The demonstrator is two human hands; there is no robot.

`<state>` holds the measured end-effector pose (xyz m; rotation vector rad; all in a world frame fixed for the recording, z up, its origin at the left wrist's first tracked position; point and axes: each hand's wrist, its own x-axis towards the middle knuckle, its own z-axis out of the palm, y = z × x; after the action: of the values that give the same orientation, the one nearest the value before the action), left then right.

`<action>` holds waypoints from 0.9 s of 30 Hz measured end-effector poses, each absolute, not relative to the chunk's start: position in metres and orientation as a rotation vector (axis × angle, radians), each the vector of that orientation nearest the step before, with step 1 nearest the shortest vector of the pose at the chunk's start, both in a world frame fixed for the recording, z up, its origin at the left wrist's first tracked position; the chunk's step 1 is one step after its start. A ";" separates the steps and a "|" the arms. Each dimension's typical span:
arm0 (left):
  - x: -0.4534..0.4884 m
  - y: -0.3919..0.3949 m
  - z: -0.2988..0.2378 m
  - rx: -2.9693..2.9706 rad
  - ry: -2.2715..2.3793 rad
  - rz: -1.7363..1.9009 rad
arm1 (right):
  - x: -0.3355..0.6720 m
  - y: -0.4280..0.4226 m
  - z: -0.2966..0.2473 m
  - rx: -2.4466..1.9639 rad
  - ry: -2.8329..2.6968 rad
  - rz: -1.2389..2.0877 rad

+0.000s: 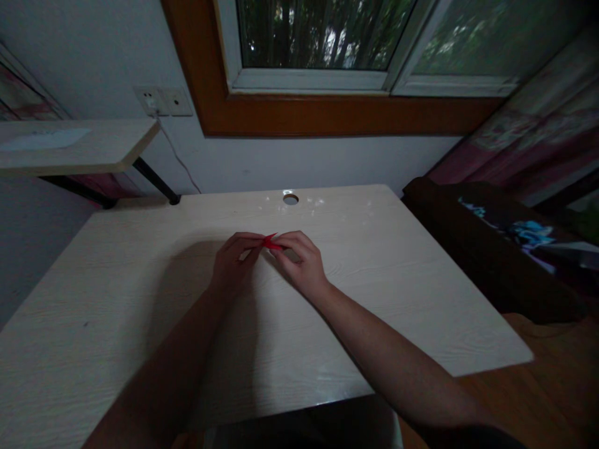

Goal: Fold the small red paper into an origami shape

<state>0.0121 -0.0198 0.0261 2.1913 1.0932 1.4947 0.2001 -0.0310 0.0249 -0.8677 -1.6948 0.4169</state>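
Note:
A small red folded paper piece (271, 242) is pinched between both of my hands over the middle of a pale wooden desk (140, 299). My left hand (234, 262) has its fingers curled, the fingertips closed on the paper's left end. My right hand (302, 262) is also closed, gripping the paper's right side from above. Most of the paper is hidden by my fingers; only a pointed red tip shows between them.
A round cable hole (291, 199) sits near the desk's far edge. A raised side shelf (70, 146) stands at the far left, with a wall socket (161, 101) and cord behind it. A dark sofa or chair (491, 249) lies right of the desk, below the window.

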 end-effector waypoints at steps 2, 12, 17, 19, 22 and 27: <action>0.012 -0.019 0.026 2.198 1.100 1.493 | 0.200 -0.030 0.024 -0.875 -1.692 0.414; 0.013 -0.019 0.026 2.216 1.098 1.505 | 0.201 -0.030 0.023 -0.875 -1.695 0.403; 0.013 -0.019 0.027 2.263 1.103 1.516 | 0.201 -0.029 0.023 -0.881 -1.691 0.422; 0.013 -0.019 0.027 2.288 1.105 1.521 | 0.200 -0.029 0.023 -0.883 -1.693 0.425; 0.014 -0.020 0.027 2.302 1.078 1.529 | 0.200 -0.030 0.024 -0.885 -1.695 0.429; 0.014 -0.020 0.026 2.323 1.039 1.514 | 0.201 -0.030 0.024 -0.878 -1.704 0.430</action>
<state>0.0140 -0.0197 0.0255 2.3233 1.0390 1.5144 0.2006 -0.0301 0.0238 -0.8777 -1.7035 0.4300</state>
